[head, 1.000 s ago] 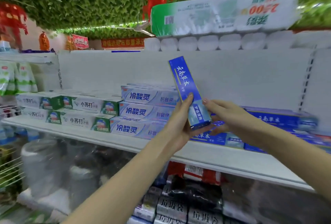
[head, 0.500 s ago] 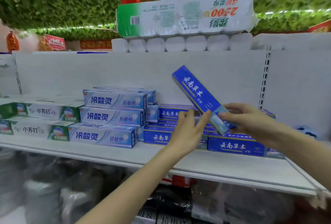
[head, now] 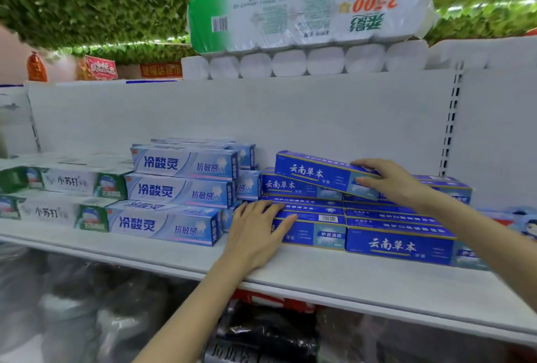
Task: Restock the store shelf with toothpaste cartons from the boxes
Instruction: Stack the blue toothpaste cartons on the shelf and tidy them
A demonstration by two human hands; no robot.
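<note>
Green boxes (head: pixel 66 185) sit far left on the shelf (head: pixel 348 275), then pale blue boxes (head: pixel 180 188) stacked beside them. Left hand (head: pixel 258 234) lies flat, fingers spread, on the dark blue stack (head: pixel 316 232). Right hand (head: pixel 389 182) pinches a tilted blue toothpaste carton (head: pixel 316 172) on top. Bare shelf runs along the front edge. Tissue rolls (head: pixel 305 22) sit above.

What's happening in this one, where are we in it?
A person is stocking a store shelf with toothpaste. The right hand holds a dark blue carton by its right end, tilted, over the stack of matching blue cartons; it is not yet lying flat. The left hand rests flat on the left end of a front blue carton in that stack, with no grip on it. Light blue cartons sit stacked beside them to the left.
</note>
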